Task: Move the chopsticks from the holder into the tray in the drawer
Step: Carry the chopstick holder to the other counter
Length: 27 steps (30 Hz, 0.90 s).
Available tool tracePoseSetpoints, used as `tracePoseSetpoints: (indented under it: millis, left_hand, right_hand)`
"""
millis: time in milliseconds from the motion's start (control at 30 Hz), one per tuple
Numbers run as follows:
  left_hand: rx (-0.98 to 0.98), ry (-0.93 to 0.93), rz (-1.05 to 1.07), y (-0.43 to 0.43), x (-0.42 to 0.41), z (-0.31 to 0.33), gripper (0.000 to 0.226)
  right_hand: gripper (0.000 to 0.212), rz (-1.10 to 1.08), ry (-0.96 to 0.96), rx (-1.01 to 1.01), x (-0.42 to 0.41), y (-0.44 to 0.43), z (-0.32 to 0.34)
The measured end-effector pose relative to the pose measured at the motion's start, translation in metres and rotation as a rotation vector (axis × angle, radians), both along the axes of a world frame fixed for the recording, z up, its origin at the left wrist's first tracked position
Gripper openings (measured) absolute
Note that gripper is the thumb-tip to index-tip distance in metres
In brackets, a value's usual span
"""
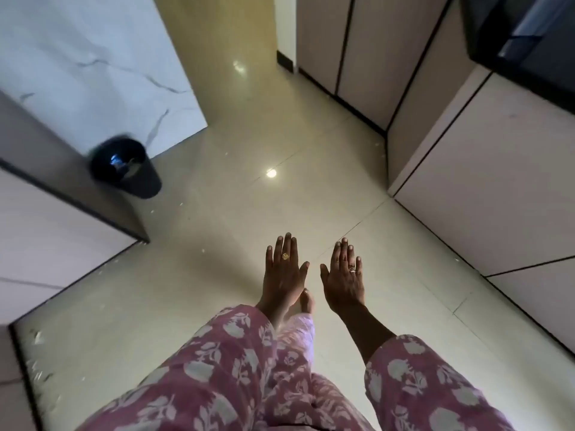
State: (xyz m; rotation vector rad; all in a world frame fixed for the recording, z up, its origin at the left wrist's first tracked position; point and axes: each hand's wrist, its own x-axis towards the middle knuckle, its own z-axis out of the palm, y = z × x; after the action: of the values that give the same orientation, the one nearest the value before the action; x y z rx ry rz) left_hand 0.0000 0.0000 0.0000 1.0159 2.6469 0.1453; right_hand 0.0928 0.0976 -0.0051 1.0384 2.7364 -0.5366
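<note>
My left hand (283, 272) and my right hand (343, 275) are held out flat side by side over the glossy floor, palms down, fingers spread and holding nothing. Both wear rings, and pink floral sleeves cover the forearms. A bare foot shows just below my left hand. No chopsticks, holder, tray or open drawer appear in the head view.
A black bin (126, 165) stands on the floor at the left beside a marble-faced counter (93, 63). Pale cabinet fronts (485, 188) run along the right, closed. A dark appliance (529, 35) sits at the top right. Beige tiled floor (249, 197) stretches ahead.
</note>
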Motion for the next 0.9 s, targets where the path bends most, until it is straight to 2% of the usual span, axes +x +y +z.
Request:
tracePoseSetpoints:
  millis: [433,667,833,900]
  left_hand:
    - [0.115,-0.082,-0.267,0.237,-0.088,0.006,0.065]
    - [0.186,-0.103,-0.302,0.356,-0.127,0.020,0.065]
    - [0.319,-0.055,-0.314,0.454,-0.161,0.043,0.064]
    - [0.374,-0.092,-0.303,0.501,-0.174,0.057,0.064]
  right_hand:
    - [0.062,-0.347,0.041,0.023,-0.066,0.201,0.020]
    - [0.062,-0.477,0.087,0.092,-0.090,0.308,0.039]
    - [0.063,-0.555,0.197,0.135,-0.118,0.407,0.059]
    - [0.063,-0.592,0.259,0.137,-0.130,0.452,0.071]
